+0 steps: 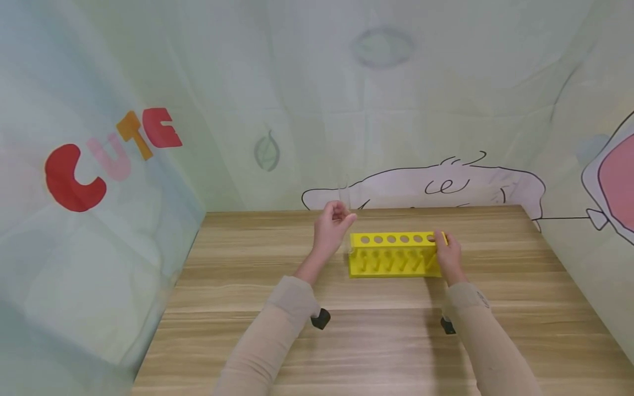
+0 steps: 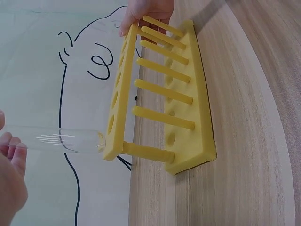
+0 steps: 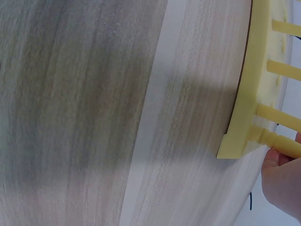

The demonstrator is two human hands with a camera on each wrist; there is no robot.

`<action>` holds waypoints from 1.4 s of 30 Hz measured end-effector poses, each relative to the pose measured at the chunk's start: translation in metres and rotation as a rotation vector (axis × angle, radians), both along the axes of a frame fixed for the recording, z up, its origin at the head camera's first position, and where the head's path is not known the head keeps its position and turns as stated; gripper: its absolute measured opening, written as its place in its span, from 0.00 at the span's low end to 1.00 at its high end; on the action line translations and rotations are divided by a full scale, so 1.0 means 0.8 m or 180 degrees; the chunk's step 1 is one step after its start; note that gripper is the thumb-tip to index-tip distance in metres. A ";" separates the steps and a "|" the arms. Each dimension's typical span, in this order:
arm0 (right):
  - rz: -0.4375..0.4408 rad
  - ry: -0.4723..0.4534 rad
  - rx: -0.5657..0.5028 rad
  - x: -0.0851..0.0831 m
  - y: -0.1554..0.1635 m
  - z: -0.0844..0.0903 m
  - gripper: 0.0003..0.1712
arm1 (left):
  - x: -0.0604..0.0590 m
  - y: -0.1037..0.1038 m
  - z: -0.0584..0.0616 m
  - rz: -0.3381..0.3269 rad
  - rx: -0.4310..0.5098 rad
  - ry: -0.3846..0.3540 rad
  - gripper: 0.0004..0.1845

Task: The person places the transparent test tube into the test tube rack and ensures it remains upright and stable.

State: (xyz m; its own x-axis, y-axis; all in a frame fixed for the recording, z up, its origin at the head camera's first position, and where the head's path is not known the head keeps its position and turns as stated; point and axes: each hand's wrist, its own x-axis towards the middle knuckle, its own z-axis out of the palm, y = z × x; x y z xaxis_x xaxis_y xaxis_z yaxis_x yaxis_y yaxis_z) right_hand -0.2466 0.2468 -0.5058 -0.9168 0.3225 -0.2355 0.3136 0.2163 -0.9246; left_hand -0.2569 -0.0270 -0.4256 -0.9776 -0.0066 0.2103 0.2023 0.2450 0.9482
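Left hand point(image 1: 333, 220): fingers curled round a clear tube point(image 2: 70, 140), at the rack's left end.
Right hand point(image 1: 448, 254): gripping the yellow rack point(image 1: 394, 254) on the desk point(image 1: 386, 341).

One readable word: "CUTE" on the backdrop.
The letters "CUTE" point(image 1: 111, 157) are printed on the pale green backdrop sheet point(image 1: 277, 82) at about 9 o'clock in the head view: red C, pink U, orange T, red E, tilted upward. Nothing else is legible.
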 end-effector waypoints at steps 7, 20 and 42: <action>0.0037 0.0060 -0.0004 0.001 0.002 0.000 0.32 | -0.001 0.001 0.003 0.0043 0.0067 0.0031 0.17; 0.0048 0.0039 -0.0012 0.000 0.000 0.000 0.37 | -0.002 0.006 0.010 0.0059 0.0090 0.0137 0.16; 0.0102 -0.0068 -0.0021 0.000 0.003 0.001 0.40 | 0.007 0.017 0.029 0.0121 0.0185 0.0094 0.15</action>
